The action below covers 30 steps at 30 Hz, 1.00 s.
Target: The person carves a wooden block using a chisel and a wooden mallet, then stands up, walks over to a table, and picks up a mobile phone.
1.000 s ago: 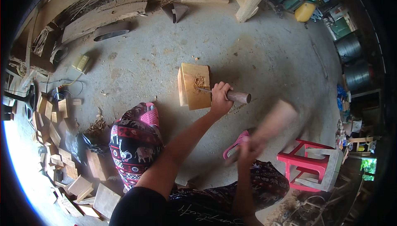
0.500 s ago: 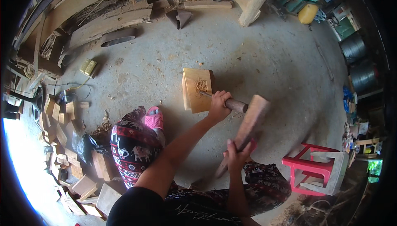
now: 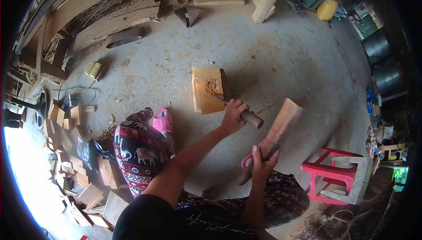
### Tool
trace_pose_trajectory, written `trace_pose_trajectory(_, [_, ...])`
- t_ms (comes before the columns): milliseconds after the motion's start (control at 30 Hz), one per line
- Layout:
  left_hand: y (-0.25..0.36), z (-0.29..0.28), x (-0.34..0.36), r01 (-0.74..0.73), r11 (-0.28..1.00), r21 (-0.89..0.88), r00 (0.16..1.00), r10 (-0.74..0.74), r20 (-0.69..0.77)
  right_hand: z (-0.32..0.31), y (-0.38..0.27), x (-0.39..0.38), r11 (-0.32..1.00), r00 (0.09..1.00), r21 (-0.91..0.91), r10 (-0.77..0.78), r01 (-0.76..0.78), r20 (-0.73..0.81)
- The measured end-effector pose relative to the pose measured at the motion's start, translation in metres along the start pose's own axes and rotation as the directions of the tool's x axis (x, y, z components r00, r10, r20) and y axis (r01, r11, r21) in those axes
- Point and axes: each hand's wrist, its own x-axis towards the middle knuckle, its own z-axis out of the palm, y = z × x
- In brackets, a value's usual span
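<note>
A pale wooden block (image 3: 213, 104) stands on the concrete floor before me, with a rough hollow full of shavings in its upper face. My left hand (image 3: 234, 116) is wrapped round a chisel (image 3: 251, 119), whose metal blade slants left into the hollow. The butt of its wooden handle sticks out to the right of my fist. In my right hand (image 3: 263, 163) is a thick wooden mallet (image 3: 283, 123), gripped by its narrow end. Its broad head tilts up to the right, apart from the chisel's butt.
Offcuts (image 3: 90, 196) are heaped on the left, beside a black plastic bag (image 3: 94, 150). A red plastic stool (image 3: 329, 176) stands at the right. Pink sandals (image 3: 162, 121) are on my feet. A wooden post (image 3: 268, 5) and planks (image 3: 118, 22) are at the back.
The mallet has swung right, away from the chisel's butt, with my right hand. My left hand and the chisel have shifted only slightly, the blade staying at the hollow.
</note>
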Motion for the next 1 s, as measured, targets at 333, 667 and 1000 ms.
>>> trace_pose_trajectory(333, [-0.003, 0.004, 0.011, 0.145, 0.988, -0.058, 0.98, -0.151, -0.129, 0.001, 0.025, -0.001, 0.968, 0.975, -0.121, 0.223, -0.221, 0.007])
trace_pose_trajectory(667, [-0.008, -0.003, 0.01, 0.082, 0.996, -0.041, 0.987, -0.087, -0.133, 0.014, 0.019, 0.001, 0.986, 0.986, -0.062, 0.149, -0.153, -0.075])
trace_pose_trajectory(1000, [-0.021, -0.002, -0.006, 0.074, 0.997, -0.026, 0.994, -0.071, 0.085, 0.027, 0.046, -0.022, 0.987, 0.978, -0.056, 0.159, -0.152, 0.136])
